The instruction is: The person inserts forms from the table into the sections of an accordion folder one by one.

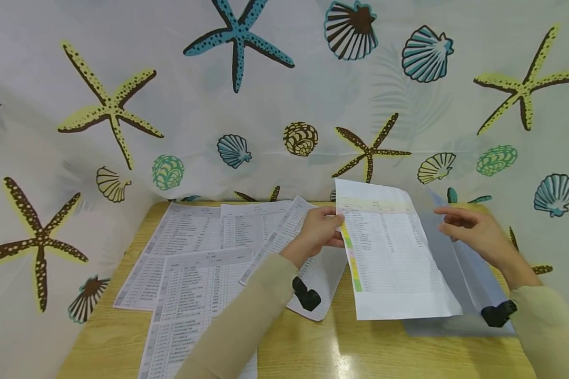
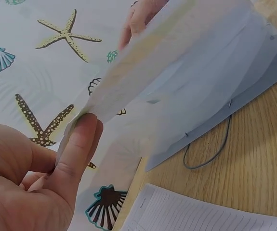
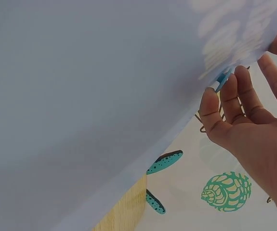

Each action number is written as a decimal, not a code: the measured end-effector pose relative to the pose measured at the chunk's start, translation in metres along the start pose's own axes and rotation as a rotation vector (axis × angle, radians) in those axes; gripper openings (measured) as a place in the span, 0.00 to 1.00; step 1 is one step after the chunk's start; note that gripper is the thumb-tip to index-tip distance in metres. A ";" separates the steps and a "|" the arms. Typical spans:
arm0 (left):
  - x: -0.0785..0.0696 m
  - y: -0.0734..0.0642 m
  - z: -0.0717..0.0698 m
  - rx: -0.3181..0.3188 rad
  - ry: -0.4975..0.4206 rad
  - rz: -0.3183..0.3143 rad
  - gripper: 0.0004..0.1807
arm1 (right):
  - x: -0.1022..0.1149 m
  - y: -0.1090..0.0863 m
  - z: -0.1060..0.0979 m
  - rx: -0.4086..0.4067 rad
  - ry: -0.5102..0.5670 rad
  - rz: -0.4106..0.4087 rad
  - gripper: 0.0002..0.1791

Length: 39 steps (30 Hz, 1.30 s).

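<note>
In the head view my left hand (image 1: 316,231) pinches the left edge of a printed sheet (image 1: 389,258) with a coloured strip, tilted up above the table. In the left wrist view the sheet appears nearly edge-on between thumb and fingers. To its right lies a translucent blue-grey folder (image 1: 474,330), partly hidden behind the sheet, with an elastic cord (image 2: 215,159) at its edge. My right hand (image 1: 479,234) holds the folder's raised cover (image 3: 90,106) by the edge. Thumb and fingertips meet there around a small light-blue bit in the right wrist view.
Several printed sheets lie on the wooden table (image 1: 99,337) at the left, among them a front sheet (image 1: 194,305) and a back-left sheet (image 1: 180,231); some overlap. Behind the table hangs a white cloth (image 1: 275,105) patterned with starfish and shells.
</note>
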<state>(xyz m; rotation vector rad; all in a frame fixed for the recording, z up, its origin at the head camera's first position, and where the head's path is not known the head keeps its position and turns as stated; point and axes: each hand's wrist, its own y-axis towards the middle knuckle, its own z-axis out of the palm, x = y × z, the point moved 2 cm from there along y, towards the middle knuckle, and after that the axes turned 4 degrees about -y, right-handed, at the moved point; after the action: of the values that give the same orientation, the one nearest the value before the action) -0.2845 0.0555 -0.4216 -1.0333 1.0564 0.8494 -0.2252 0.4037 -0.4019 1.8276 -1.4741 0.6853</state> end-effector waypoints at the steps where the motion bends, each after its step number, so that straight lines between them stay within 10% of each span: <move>1: -0.001 0.000 0.002 0.000 0.002 0.004 0.17 | 0.000 0.000 0.000 -0.001 0.000 0.003 0.21; 16: 0.007 0.003 0.024 -0.007 0.011 -0.008 0.20 | 0.005 -0.001 0.001 0.008 -0.085 0.088 0.25; 27: 0.015 -0.007 0.032 0.108 -0.100 -0.035 0.19 | 0.009 -0.002 0.004 0.009 -0.047 0.040 0.24; 39: 0.015 -0.012 0.043 0.171 0.098 0.033 0.19 | 0.004 0.002 0.002 0.014 -0.089 0.123 0.27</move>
<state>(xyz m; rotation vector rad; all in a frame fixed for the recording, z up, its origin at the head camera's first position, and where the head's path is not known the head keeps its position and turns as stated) -0.2577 0.0938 -0.4263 -0.9227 1.2109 0.7269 -0.2268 0.3996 -0.3995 1.8095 -1.6552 0.6821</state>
